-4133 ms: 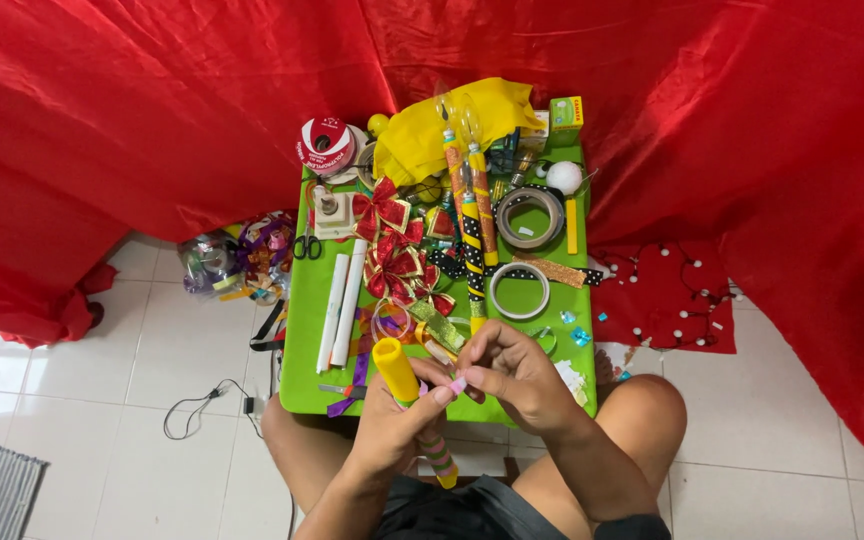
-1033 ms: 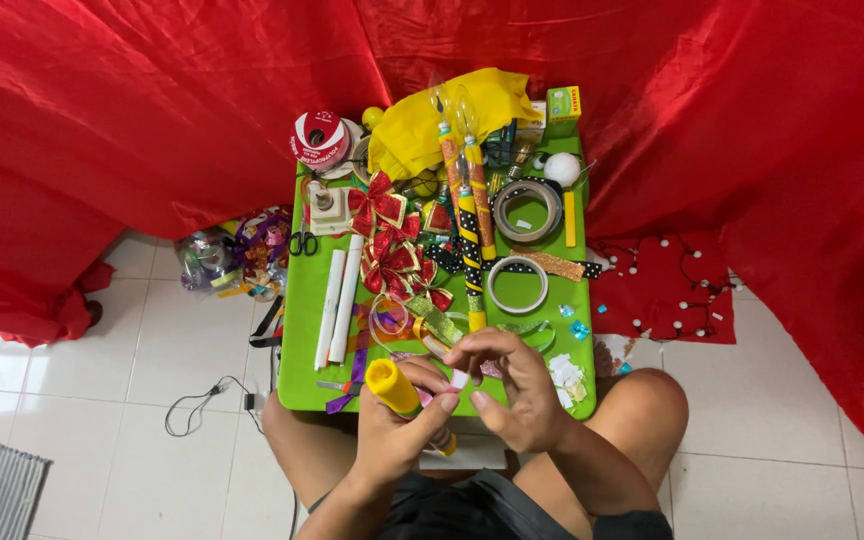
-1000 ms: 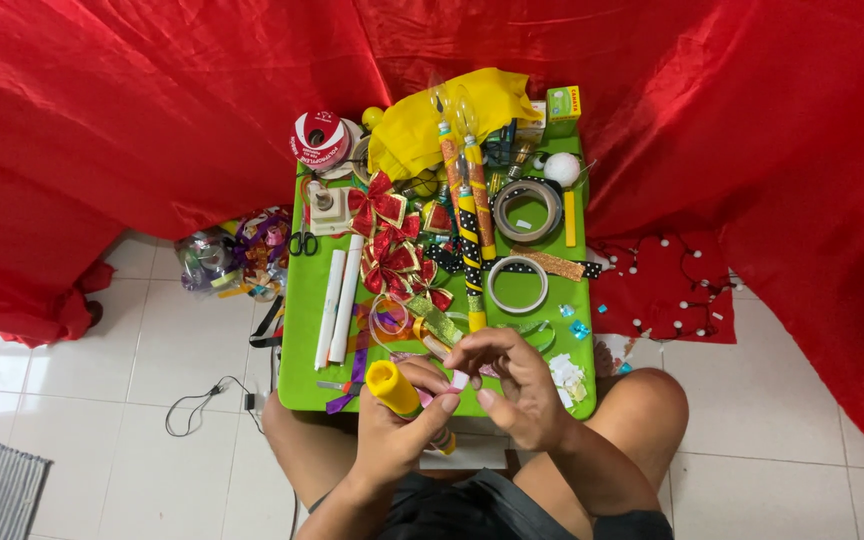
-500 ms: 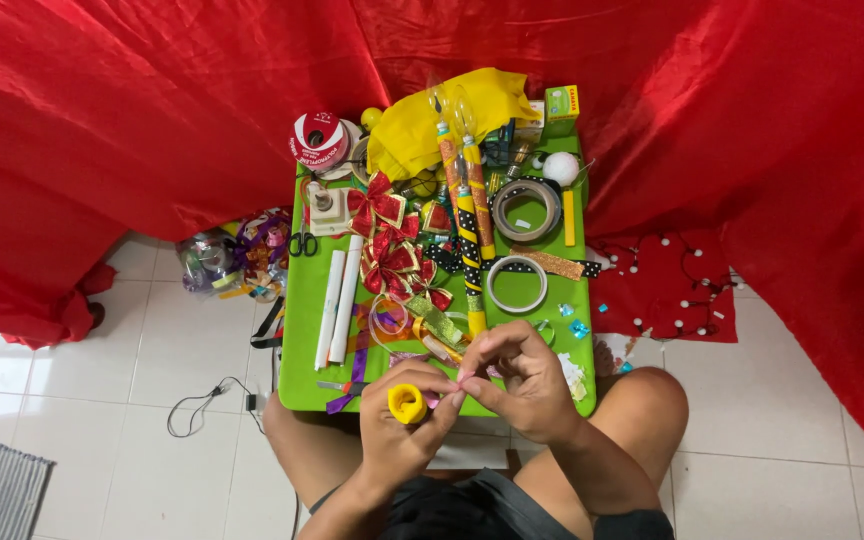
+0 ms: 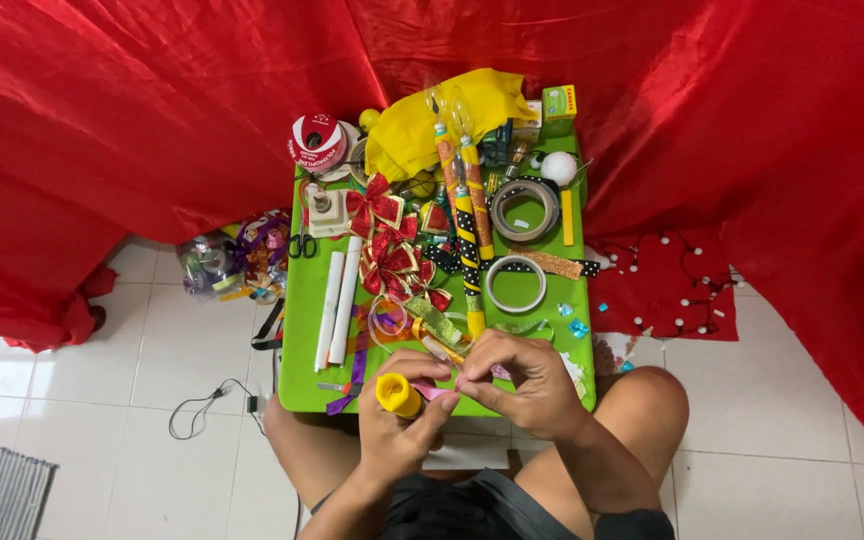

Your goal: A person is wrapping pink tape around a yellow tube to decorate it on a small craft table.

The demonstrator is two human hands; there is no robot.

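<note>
My left hand (image 5: 399, 425) grips a yellow tube (image 5: 397, 393), its round end facing up toward me. My right hand (image 5: 520, 376) pinches a small pink strip (image 5: 434, 392) right beside the tube's end. Both hands are close together over the near edge of a small green table (image 5: 302, 385). On the table lie red and gold bows (image 5: 388, 262), two white rolled tubes (image 5: 337, 300), long patterned wrapped sticks (image 5: 466, 220) and two tape rings (image 5: 516, 285).
Red cloth (image 5: 132, 110) covers the wall and drapes at both sides. A red ribbon spool (image 5: 317, 143), yellow fabric (image 5: 422, 125) and scissors (image 5: 301, 245) sit on the table. A bag of ribbons (image 5: 232, 260) and a cable (image 5: 207, 405) lie on the white floor to the left.
The yellow tube has tipped from lying slanted to pointing its end up at me. My right hand has closed in on the tube's end, pinching the pink strip.
</note>
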